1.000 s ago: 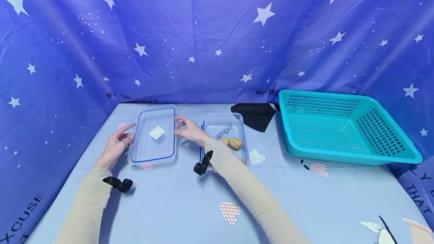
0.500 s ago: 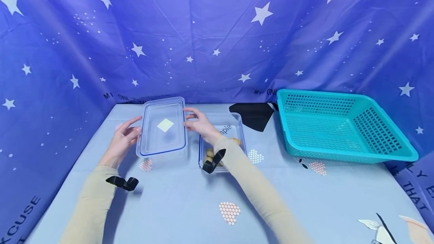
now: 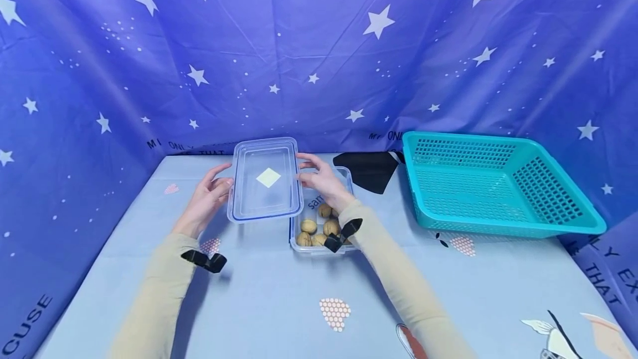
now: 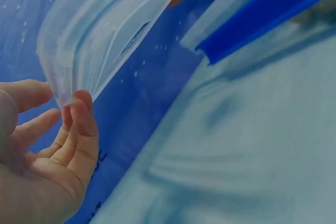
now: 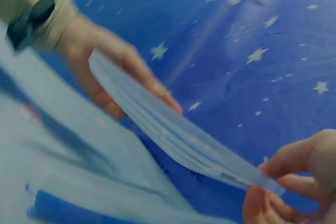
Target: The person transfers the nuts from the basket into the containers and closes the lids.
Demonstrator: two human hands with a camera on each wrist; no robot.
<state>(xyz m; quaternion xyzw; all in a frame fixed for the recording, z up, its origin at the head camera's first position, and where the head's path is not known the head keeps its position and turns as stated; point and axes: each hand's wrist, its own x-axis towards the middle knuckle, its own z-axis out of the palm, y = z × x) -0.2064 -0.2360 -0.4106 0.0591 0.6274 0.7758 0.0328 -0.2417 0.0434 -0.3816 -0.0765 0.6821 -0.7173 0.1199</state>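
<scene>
Lid [image 3: 266, 179] up over the bench [image 3: 279, 298], left of the box [image 3: 321, 220] with walnuts [image 3: 316, 227] inside; basket [image 3: 493, 184] far right.

The head camera looks forward and down over the light blue cloth-covered table [image 3: 279, 303], taking in both arms and the starred blue backdrop. The left wrist camera sits close, angled up along the clear rectangular plastic lid [image 4: 105, 30]. The right wrist camera views that same lid [image 5: 173, 135] edge-on from the opposite side; all three views share it.
</scene>
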